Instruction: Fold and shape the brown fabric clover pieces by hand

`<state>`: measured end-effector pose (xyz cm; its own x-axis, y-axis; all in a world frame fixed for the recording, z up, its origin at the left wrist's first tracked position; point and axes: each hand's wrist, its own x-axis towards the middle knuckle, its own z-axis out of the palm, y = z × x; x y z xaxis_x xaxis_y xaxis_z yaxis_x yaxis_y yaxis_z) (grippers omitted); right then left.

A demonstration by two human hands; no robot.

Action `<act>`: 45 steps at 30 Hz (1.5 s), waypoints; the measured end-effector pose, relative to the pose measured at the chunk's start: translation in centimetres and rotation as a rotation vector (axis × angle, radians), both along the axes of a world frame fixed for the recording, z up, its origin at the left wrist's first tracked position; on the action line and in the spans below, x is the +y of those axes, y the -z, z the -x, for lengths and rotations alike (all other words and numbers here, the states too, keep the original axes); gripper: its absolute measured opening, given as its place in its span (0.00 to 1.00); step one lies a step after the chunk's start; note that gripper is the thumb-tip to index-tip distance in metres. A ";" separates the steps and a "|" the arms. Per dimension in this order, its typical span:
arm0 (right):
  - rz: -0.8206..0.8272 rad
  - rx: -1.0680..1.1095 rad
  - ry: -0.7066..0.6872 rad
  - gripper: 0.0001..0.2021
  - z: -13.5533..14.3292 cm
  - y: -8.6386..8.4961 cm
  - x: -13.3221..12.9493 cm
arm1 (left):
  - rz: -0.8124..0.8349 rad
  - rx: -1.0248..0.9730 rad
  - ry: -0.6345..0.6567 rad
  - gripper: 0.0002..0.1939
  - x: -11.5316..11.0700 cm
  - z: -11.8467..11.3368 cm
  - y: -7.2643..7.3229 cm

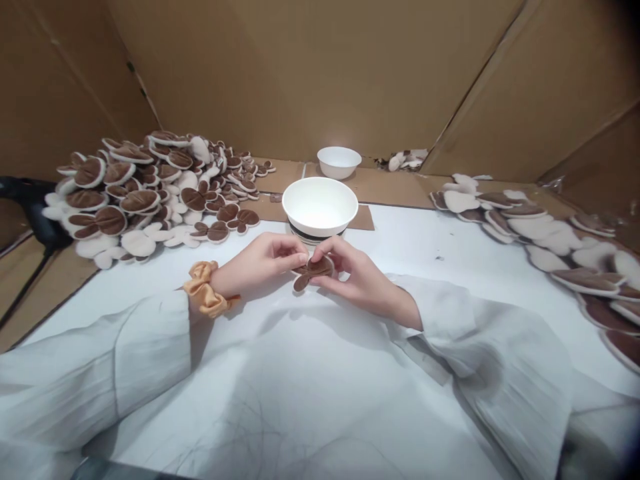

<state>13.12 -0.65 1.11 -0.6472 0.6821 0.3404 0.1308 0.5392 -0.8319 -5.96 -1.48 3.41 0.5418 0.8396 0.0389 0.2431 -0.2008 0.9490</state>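
A small brown plush bunny-shaped piece [320, 267] with a pale edge is held between both hands, just in front of a white bowl [320, 205]. My left hand [273, 260] pinches its left side between thumb and fingers. On the other side, my right hand [353, 275] grips the piece with its thumb below and fingers above. One ear-like lobe hangs toward me. Parts of the piece are hidden behind the fingertips. The bowl stands on a dark-banded base, and its inside looks plain white.
At the left is a large heap of brown-and-white plush pieces [135, 193]. More pieces [545, 233] lie in an overlapping row along the right. A second white bowl [339, 162] stands farther back, near a small pile of scraps [407, 160]. Cardboard walls [320, 73] enclose the white table [280, 373].
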 end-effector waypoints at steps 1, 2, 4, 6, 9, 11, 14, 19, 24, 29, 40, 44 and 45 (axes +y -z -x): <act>0.020 0.024 -0.006 0.11 0.1 0.0 0.0 | 0.095 -0.075 0.021 0.11 0.0 -0.1 0.2; 0.043 0.051 -0.008 0.12 0.1 0.1 0.0 | 0.161 -0.138 0.028 0.11 0.0 -0.2 0.3; 0.102 0.102 0.002 0.15 0.3 0.1 0.0 | 0.182 -0.206 -0.011 0.11 -0.3 -0.4 0.7; 0.188 0.143 0.021 0.16 0.5 0.0 0.0 | 0.092 -0.175 -0.115 0.12 -0.8 -0.8 0.9; 0.334 0.167 0.037 0.12 0.6 -0.1 -0.1 | -0.102 -0.010 -0.309 0.11 -1.5 -1.3 0.9; 0.367 0.129 0.048 0.09 0.6 -0.2 -0.2 | -0.160 0.058 -0.366 0.10 -1.8 -1.4 0.8; 0.295 0.072 0.041 0.08 0.5 -0.5 -0.4 | 0.019 -0.068 -0.225 0.10 -1.2 -1.0 0.7; 0.254 0.119 -0.060 0.09 0.4 -1.1 -0.6 | 0.468 -0.319 0.096 0.08 0.6 0.3 1.1; 0.265 0.247 -0.010 0.11 0.6 -0.9 -0.6 | 0.451 -0.414 0.005 0.04 0.3 -0.7 2.0; 0.368 0.324 0.114 0.12 0.8 -0.2 -0.3 | 0.354 -0.454 -0.151 0.09 -0.6 -2.4 2.5; 0.307 0.278 0.383 0.12 1.0 0.1 0.3 | -0.430 0.226 -0.386 0.08 -2.9 -3.1 1.9; 0.252 0.197 0.306 0.08 0.7 0.1 0.6 | -0.919 0.487 -0.327 0.09 -2.6 -2.1 2.1; 0.247 0.169 0.276 0.07 0.6 0.1 0.7 | -0.985 0.529 -0.319 0.10 -2.4 -1.9 2.1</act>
